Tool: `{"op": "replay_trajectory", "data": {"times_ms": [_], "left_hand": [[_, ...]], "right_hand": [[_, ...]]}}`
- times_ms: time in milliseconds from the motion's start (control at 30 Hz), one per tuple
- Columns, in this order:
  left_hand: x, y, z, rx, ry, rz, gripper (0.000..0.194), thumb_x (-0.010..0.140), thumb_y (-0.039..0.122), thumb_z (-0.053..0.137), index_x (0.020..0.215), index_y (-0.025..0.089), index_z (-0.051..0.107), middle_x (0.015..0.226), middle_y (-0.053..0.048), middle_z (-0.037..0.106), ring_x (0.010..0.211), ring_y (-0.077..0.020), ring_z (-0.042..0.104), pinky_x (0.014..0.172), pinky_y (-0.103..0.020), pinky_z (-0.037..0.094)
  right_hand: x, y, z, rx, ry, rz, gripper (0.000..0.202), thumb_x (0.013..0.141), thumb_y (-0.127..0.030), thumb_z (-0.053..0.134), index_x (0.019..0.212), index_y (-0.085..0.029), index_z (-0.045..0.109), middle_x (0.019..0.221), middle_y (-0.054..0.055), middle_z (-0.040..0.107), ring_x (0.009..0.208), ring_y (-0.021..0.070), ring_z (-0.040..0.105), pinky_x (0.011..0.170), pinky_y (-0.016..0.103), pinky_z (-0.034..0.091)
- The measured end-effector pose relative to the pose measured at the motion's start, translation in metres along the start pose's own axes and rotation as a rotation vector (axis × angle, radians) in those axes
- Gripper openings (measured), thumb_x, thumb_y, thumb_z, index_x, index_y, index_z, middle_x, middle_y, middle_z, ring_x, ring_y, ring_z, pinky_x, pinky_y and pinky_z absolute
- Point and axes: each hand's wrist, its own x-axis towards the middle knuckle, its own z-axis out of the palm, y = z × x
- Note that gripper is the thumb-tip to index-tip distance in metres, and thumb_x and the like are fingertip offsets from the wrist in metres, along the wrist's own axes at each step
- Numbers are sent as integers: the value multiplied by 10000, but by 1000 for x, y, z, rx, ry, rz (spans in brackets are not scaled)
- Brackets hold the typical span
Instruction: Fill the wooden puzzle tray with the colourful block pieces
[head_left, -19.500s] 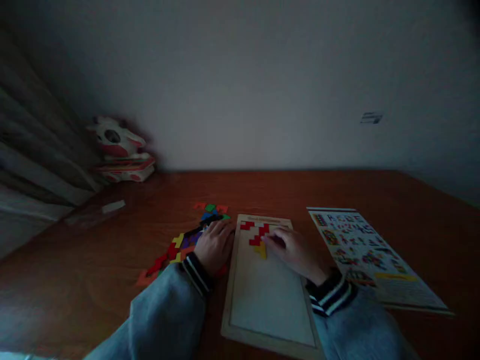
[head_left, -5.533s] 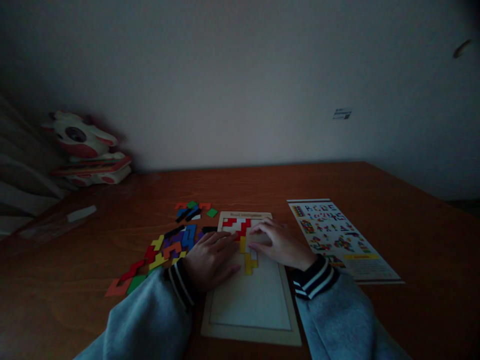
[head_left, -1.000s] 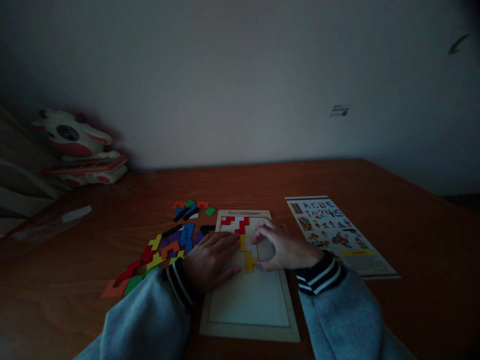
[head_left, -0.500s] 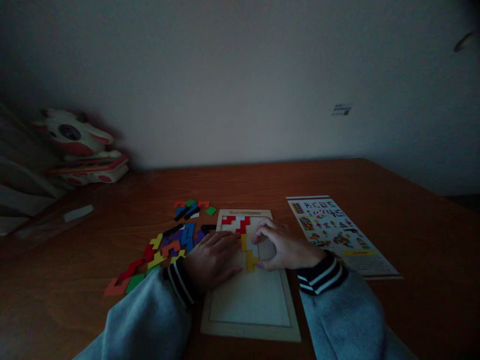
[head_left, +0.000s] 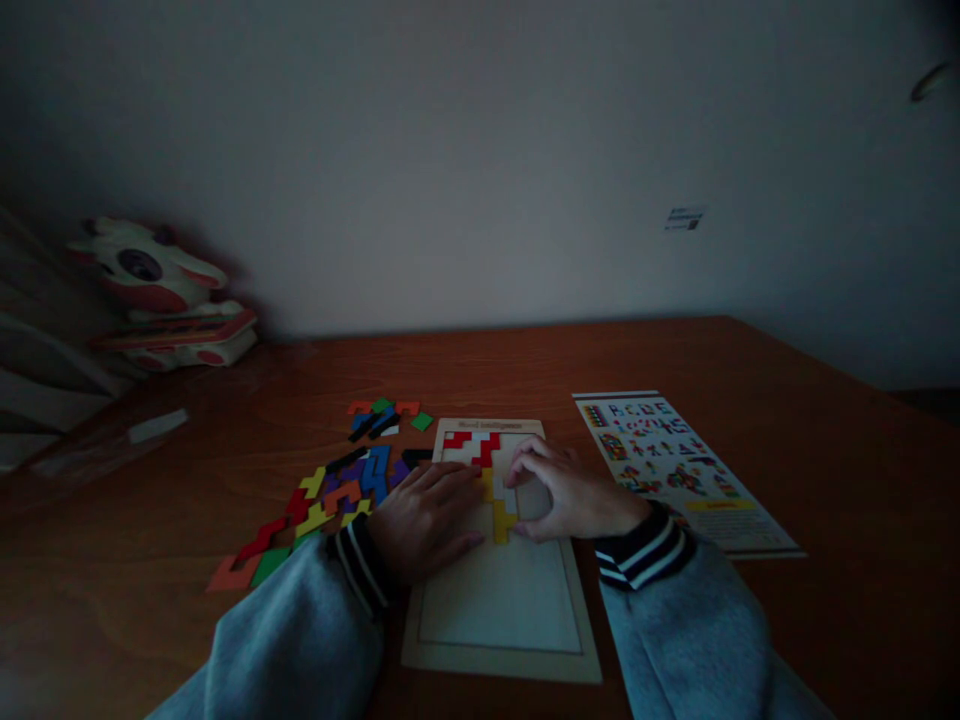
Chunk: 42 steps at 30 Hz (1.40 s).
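A pale wooden puzzle board [head_left: 499,610] lies in front of me, with red and white pieces in its upper part. Two yellow puzzle pieces [head_left: 503,521] sit in its middle. My left hand [head_left: 431,520] rests flat on the left of the board, fingers stretched out, fingertips by the upper yellow piece. On the right, my right hand [head_left: 566,490] curves over the board with thumb and fingers apart. Its thumb tip is at the lower yellow piece's right edge, and its fingertips are near a small white piece. Nothing shows between them.
Loose coloured puzzle pieces [head_left: 326,508] spread left of the board, with a smaller pile [head_left: 375,420] behind. A printed pattern sheet [head_left: 675,450] lies to the right. A cow-shaped toy [head_left: 172,300] stands at the back left against the wall.
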Motion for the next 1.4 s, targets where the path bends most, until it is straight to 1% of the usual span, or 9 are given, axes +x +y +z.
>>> {"op": "replay_trajectory", "data": {"times_ms": [200,600,700,833,933,1100,1233,1400], "left_hand": [[0,1,-2,29,-16,11,438,980,450,482,1358,234,532,1437,-111,512,1285,-304,491,1042,-515,455],[0,0,2,51,-11,14,446,983,465,467,1359,235,530,1422,-119,519,1273,-308,496,1028,-515,462],[0,0,1,47,-6,19,442,982,457,471,1359,235,529,1418,-116,525,1271,-306,498,1028,-508,462],[0,0,0,32,4,21,453,973,464,488,1363,235,524,1420,-114,524,1264,-306,504,1023,-510,465],[0,0,1,17,10,14,452,967,462,501,1360,240,528,1422,-108,523,1266,-306,505,1025,-518,461],[0,0,0,22,-5,15,450,973,465,488,1360,241,532,1419,-114,525,1279,-305,497,1034,-514,453],[0,0,0,25,6,14,447,975,463,483,1365,250,531,1418,-113,527,1273,-299,505,1037,-500,453],[0,0,1,44,-15,15,452,976,469,480,1363,241,526,1428,-113,517,1275,-304,502,1028,-515,460]], "right_hand": [[-1,-2,-1,-6,5,5,471,629,-392,831,1006,-241,593,1190,50,526,1200,280,471,1020,476,342],[0,2,2,-1,0,-11,474,646,-410,820,1023,-234,592,1197,53,525,1204,278,467,1031,476,329],[0,3,2,6,5,-26,540,653,-461,818,1079,-234,576,1211,57,532,1209,276,468,1029,469,335],[0,3,1,3,10,-45,685,643,-539,813,1203,-254,539,1266,65,529,1240,289,451,1041,483,323],[-1,2,0,-7,-1,-38,707,642,-518,818,1236,-261,533,1278,68,527,1246,294,449,1046,488,319],[-1,-1,-1,-13,-15,-21,667,649,-470,821,1224,-266,552,1266,64,526,1246,291,450,1050,492,315],[-1,-1,-1,-7,-13,-19,643,647,-449,824,1207,-265,565,1255,57,524,1241,289,452,1047,488,321],[0,-2,-1,-2,-17,-11,625,655,-438,818,1202,-266,570,1253,55,523,1240,289,453,1048,500,314]]}}
